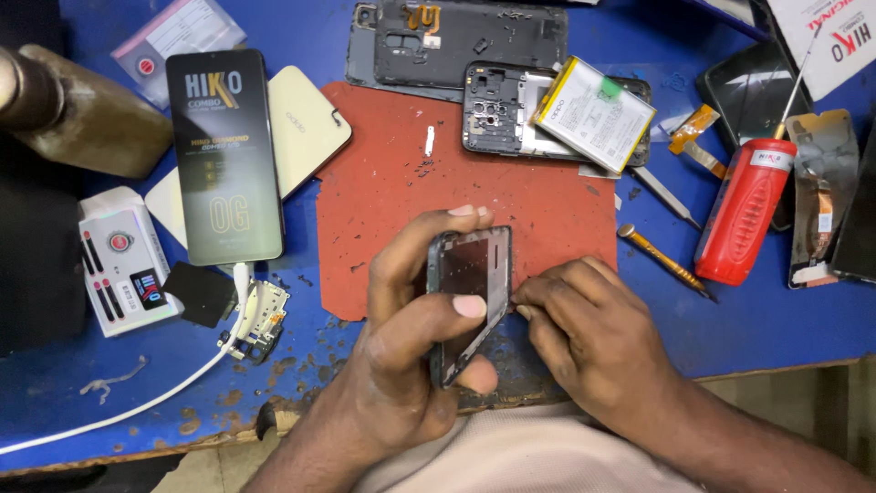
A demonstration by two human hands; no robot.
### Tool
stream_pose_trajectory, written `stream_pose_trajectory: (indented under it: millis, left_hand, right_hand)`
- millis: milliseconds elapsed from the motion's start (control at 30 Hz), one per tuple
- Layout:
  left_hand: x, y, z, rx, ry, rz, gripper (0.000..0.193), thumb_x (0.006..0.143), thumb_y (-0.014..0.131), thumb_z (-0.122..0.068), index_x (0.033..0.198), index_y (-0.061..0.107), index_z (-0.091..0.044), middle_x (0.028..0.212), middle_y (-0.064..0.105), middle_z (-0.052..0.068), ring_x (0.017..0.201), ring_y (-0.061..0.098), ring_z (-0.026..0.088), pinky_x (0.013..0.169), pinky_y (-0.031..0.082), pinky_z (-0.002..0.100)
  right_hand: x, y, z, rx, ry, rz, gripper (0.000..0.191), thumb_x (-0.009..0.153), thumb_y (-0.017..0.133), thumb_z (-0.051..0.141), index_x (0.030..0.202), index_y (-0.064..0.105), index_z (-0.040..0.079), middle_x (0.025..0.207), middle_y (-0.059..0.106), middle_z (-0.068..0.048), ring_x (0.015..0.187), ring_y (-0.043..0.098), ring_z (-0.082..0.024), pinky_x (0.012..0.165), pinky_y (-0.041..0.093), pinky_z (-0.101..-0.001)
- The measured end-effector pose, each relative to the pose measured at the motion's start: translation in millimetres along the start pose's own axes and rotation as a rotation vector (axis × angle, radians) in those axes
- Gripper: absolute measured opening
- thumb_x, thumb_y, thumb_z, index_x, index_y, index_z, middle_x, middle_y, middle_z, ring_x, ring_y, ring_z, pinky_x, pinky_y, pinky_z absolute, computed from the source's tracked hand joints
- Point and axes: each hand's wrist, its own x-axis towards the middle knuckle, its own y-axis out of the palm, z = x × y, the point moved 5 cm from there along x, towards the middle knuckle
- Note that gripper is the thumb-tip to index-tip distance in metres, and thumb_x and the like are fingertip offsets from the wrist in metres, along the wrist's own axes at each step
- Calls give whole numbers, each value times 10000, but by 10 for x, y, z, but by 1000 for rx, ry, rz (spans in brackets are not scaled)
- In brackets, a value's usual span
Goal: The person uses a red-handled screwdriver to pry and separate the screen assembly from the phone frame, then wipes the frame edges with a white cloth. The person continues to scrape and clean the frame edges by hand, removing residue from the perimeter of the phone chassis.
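We see the left hand (411, 356) with its grip closed around a bare phone frame (470, 301), a thin dark rectangular shell with a hollow, matte inner bed, held tilted above the near edge of a rust-red work mat (383, 201); thumb and fingertips clamp its long sides. The right hand (584, 329) rests just beside it, its grip narrowed to a pinch at the frame's right edge (whether anything lies between the fingertips we cannot tell). The mat is flat, rubbery and speckled with dark debris, and it lies on a scuffed blue surface (785, 319) whose paint has chipped along the front. Beyond the mat sits an opened phone body (497, 114) serving as a shallow tray, with a white foil-wrapped battery (593, 114) lying partly out of it, and behind that a grey back cover (456, 41) with moulded recesses. To the right lie a red plastic-handled screwdriver (744, 219) and a slim brass-coloured tool (662, 260). To the left a glossy black display panel (224, 155) overlaps a cream back cover (306, 123), near a white boxy charger (119, 260) and a white cable (137, 406).
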Motion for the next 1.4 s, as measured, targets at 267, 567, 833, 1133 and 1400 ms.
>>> stream_pose_trajectory:
  millis: [267,567,833,1133,1400]
  left_hand:
    - [-15,-5,-6,14,-7,-20,479,1077,641,-346,1408,313,-237,1554,316,230,1462,499,375,1184,528,447]
    - [-36,18,-23,13,32,-31,463,1053,652,-331,1368,330,-220,1571,336,244,1476,509,406,1191,500,471]
    - [104,-46,-178,73,155,-62,387,981,756,-170,1221,452,-157,1480,371,207,1480,466,491,1227,488,548]
    - [107,37,-290,284,206,58,559,926,846,-32,1319,464,-137,1418,450,223,1393,514,481,1183,499,613]
    - [157,-123,-149,333,72,-119,770,929,846,-113,1460,289,-128,1520,404,237,1471,487,401,1202,507,442]
  right_hand:
    - [36,-10,-47,-7,21,-36,185,842,711,13,1022,673,0,956,658,-134,891,668,-311,757,540,-403]
    - [-11,-61,-80,81,79,0,143,863,703,28,1002,688,-4,926,674,-126,845,689,-275,718,545,-354]
    - [87,-248,-268,152,269,-192,144,923,677,-2,1060,717,-10,954,708,-90,793,707,-160,683,558,-265]
    - [354,-253,-253,17,2,-143,151,931,721,-3,1079,715,26,1015,707,-118,899,720,-232,781,571,-321]
    - [636,-130,-215,-41,-177,-94,162,899,771,25,1044,698,26,985,664,-125,895,686,-288,759,554,-375]
